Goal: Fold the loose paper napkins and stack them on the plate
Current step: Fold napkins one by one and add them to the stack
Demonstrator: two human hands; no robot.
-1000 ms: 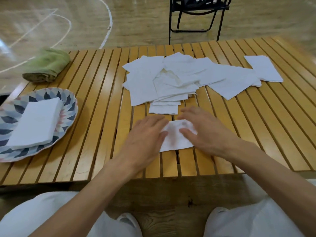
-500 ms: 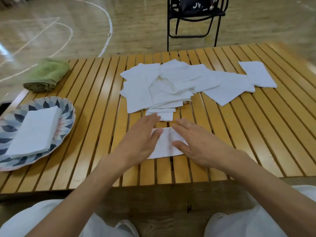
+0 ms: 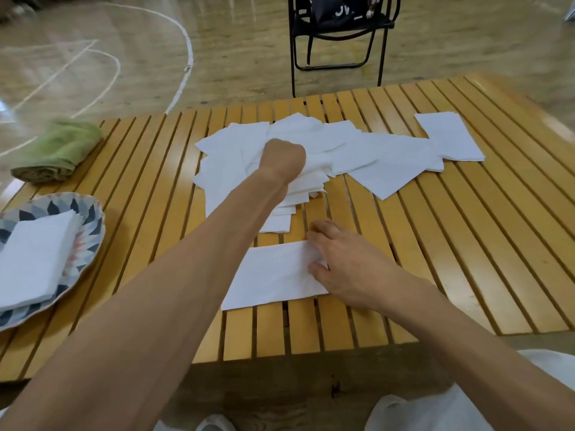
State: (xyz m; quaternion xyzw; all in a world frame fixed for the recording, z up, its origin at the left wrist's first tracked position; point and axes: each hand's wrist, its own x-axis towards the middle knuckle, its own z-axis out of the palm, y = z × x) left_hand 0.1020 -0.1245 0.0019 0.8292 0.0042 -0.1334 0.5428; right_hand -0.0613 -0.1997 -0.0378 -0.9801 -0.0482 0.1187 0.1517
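A folded white napkin (image 3: 273,275) lies flat near the table's front edge. My right hand (image 3: 345,269) rests on its right end, fingers spread and pressing down. My left hand (image 3: 283,160) reaches forward into the pile of loose white napkins (image 3: 348,150) in the middle of the table; its fingers are curled down into the pile and hidden, so I cannot tell whether they grip one. A patterned plate (image 3: 88,213) at the left holds a stack of folded napkins (image 3: 34,259).
A rolled green towel (image 3: 59,150) lies at the back left of the slatted wooden table (image 3: 466,244). One more napkin stack (image 3: 448,136) sits at the far right of the pile. A black folding chair (image 3: 339,35) stands beyond the table.
My left hand has left the folded napkin and reached forward into the loose pile. My right hand stays on the folded napkin's right end.
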